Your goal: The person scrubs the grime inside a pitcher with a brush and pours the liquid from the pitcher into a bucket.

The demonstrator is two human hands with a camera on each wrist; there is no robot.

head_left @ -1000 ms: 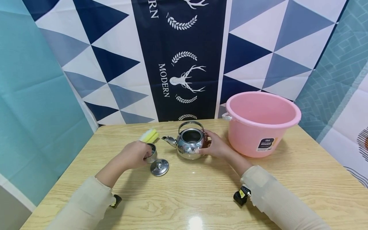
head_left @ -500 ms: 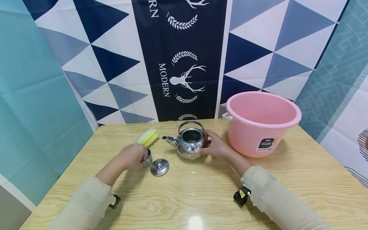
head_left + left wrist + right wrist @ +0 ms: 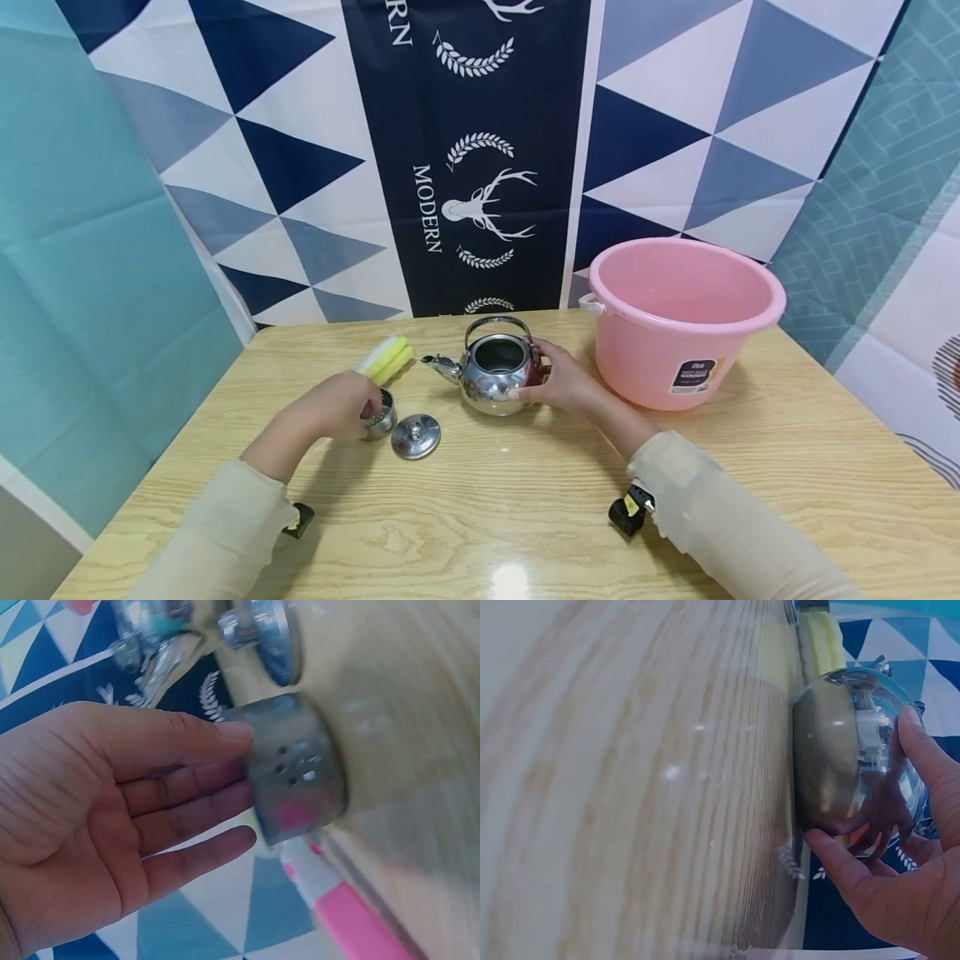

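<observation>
In the head view my left hand pinches the rim of a small metal tea infuser, just left of the teapot lid. The left wrist view shows the thumb at the infuser's rim, fingers reaching inside, and small holes in its base. My right hand holds the right side of a shiny steel teapot, thumb on the front. The teapot stands lidless on the table, its hoop handle raised and spout pointing left. In the right wrist view, fingers and thumb spread round the teapot's body.
A yellow and white sponge lies behind the left hand. Beside the infuser in the left wrist view is a pink and white handle. A large pink bucket stands right of the teapot on the wooden table, with patterned cloth behind.
My left hand has brought the infuser left and a little nearer, away from the teapot and beside the lid. The right hand and teapot have stayed in place.
</observation>
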